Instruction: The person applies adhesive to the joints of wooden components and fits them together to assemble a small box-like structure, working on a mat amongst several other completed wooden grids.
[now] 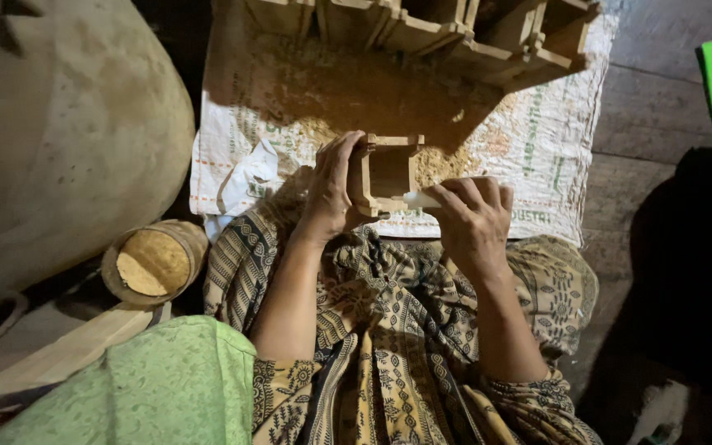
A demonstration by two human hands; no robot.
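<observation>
The left hand (333, 185) grips a small open wooden box frame (387, 174) above the lap, by the woven sack's (537, 132) near edge. The right hand (473, 218) fingers pinch a white piece (422, 199) against its lower corner, seemingly rubbing it smooth; turning the frame looks due.

The small box frame (388, 173) is bare matt wood. Under it lies a woven plastic sack (537, 140) (rough, dusty with sawdust). Left of it, the round container (155, 261) looks wooden.

small open wooden box (389, 173), held upright; white piece (420, 199) touching
</observation>
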